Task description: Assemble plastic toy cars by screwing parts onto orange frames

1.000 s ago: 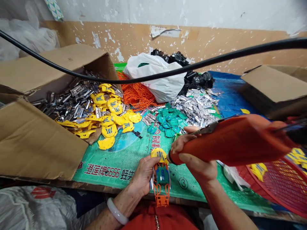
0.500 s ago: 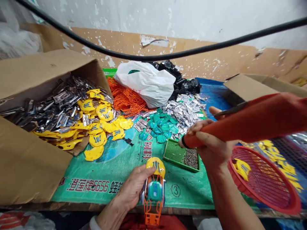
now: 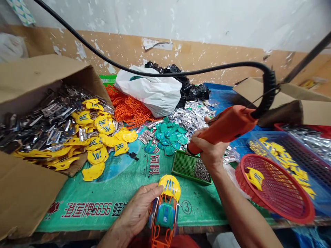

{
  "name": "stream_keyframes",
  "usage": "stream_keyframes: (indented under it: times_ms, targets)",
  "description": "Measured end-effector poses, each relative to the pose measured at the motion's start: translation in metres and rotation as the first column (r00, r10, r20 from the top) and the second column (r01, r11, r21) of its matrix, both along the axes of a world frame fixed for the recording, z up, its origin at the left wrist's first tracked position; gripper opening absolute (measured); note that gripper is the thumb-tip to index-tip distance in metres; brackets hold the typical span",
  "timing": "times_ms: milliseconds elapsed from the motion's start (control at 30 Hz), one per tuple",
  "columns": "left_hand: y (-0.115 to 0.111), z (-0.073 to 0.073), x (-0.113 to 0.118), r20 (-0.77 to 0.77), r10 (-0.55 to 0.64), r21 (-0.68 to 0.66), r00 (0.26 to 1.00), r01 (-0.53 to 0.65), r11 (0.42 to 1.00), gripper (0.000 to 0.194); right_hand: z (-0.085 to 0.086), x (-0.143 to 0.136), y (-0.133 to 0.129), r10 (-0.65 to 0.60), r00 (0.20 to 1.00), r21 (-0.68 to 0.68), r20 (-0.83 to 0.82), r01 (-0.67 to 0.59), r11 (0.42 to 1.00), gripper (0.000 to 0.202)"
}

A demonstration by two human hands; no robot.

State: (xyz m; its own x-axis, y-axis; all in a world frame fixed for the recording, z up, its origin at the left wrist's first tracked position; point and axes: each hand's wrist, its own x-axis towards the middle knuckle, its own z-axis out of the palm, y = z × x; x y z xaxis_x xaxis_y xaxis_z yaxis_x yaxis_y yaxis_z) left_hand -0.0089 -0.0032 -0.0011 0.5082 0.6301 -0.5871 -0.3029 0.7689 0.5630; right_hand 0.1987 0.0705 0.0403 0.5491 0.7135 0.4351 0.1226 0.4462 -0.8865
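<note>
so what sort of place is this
Probably a small assembly workshop. The right hand grips a corded orange tool, its tip by a green tray of small metal pieces, and many matching yellow parts spill from a cardboard box.

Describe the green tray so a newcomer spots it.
Find the green printed sheet. On it, by the tip of the orange tool in the right hand, sits a small rectangular tray. Unlike the red basket, it is green, with small metal pieces heaped at one end.
</note>
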Motion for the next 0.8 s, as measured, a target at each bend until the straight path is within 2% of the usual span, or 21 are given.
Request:
stream_keyframes:
  times_ms: [100,400,800]
  targets:
    - [0.0007,0.0016,0.0022,-0.003,0.057,-0.026,0.998,-0.057,0.998,0.024,-0.0014,0.0014,0.001,-0.008,1.0,0.005,0.001,0.008,1.0,0.024]
    - [0.0027,-0.003,0.005,-0.065,0.091,-0.012,0.994,-0.092,0.996,0.034,-0.0046,0.0038,0.0025,-0.036,0.999,0.006,0.019,0.036,0.999,0.017]
    - [0.0039,-0.0051,0.0065,-0.091,0.076,-0.024,0.993,-0.078,0.997,0.039,-0.0068,0.0048,0.0017,-0.01,1.0,-0.001,0.019,0.01,1.0,0.014]
